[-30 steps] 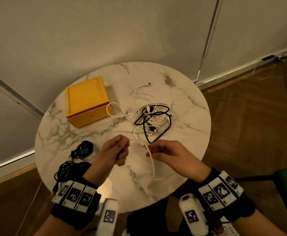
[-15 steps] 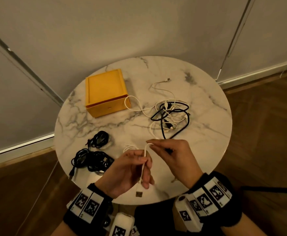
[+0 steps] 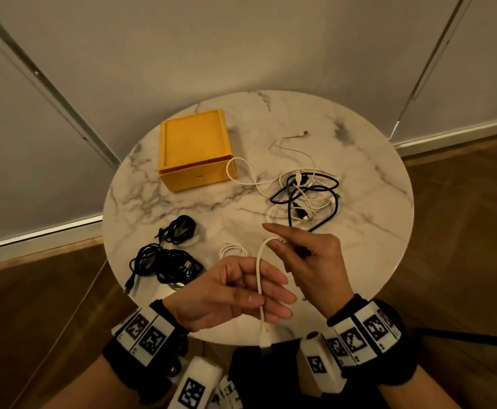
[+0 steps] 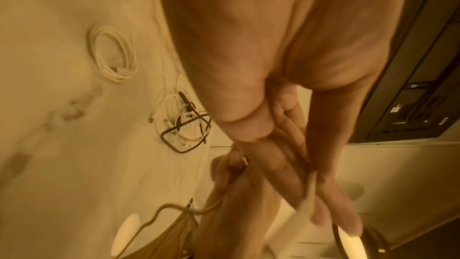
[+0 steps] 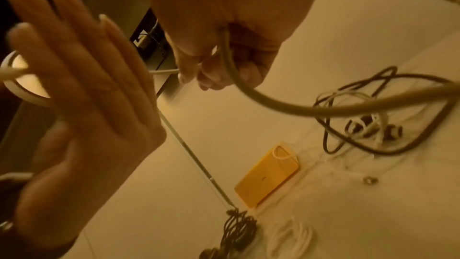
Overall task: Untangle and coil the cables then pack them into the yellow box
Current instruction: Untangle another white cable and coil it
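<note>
Marble tabletop [image 3: 359, 178]: three coils sit finished, tangle [image 3: 306, 196] unsorted, yellow box [image 3: 195, 149] shut and unpacked. Your left hand [image 3: 235, 293], fingers mostly straight, carries the white cable [image 3: 259, 278]; your right hand [image 3: 309, 255] pinches its loop above. Plenty left.

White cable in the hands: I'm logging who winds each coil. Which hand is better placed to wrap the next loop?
Probably the right hand: it pinches the white cable on the side running to the tangle, free to circle. The left hand holds the plug end with straight fingers, a form to wind round.
</note>
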Demonstrator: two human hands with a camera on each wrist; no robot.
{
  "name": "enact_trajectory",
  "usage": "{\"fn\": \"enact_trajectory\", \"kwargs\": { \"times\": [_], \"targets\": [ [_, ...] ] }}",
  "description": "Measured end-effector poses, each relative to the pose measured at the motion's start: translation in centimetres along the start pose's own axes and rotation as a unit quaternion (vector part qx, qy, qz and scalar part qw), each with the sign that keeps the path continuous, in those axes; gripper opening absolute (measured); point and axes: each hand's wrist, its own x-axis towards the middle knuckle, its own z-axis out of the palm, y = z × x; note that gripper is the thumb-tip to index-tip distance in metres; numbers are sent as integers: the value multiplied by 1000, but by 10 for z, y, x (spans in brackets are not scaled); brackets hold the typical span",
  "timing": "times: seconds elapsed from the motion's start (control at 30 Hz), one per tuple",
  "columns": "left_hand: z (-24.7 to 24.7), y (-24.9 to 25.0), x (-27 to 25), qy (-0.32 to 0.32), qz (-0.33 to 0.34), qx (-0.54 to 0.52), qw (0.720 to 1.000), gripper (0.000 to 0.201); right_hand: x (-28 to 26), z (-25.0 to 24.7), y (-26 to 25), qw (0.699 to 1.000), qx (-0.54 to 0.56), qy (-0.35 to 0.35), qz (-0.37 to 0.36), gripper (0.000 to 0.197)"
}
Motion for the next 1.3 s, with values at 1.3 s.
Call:
{"fn": "enact_trajectory", "kwargs": {
  "times": [1.3],
  "targets": [
    [15, -29, -5, 83, -87, 212, 970, 34, -11, -27, -30, 969, 40, -214, 116, 18]
  ]
}}
